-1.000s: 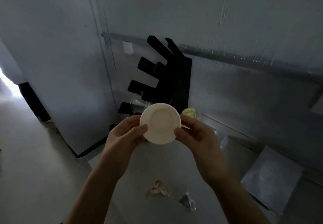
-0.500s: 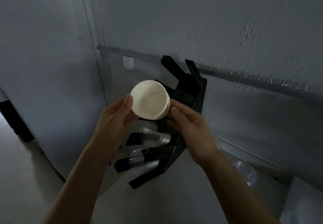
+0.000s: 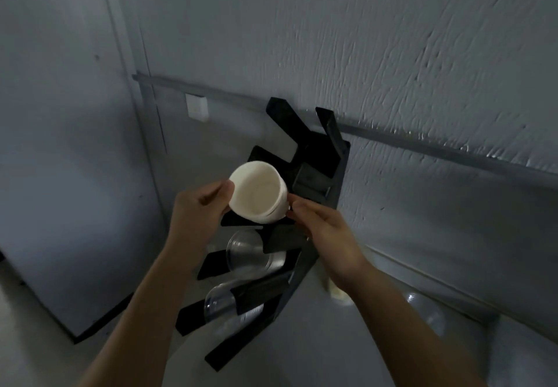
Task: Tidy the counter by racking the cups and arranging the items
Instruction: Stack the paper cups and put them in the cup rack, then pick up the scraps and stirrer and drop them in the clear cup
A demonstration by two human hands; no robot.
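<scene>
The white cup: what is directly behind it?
Behind the white cup, black rack prongs show around it. Whether a prong already sits behind the cup is hidden. Both hands hold it.

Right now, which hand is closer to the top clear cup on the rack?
Right. The right hand is just beside the clear cup, above it; the left hand is higher up, holding the white cup.

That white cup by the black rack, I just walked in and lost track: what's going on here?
A person holds the white cup in both hands, the left hand on one side and the right hand on the other, its open mouth facing the camera. It is right in front of the black rack against the wall. Two clear cups already sit on lower pegs; whether the white one is seated cannot be told.
</scene>
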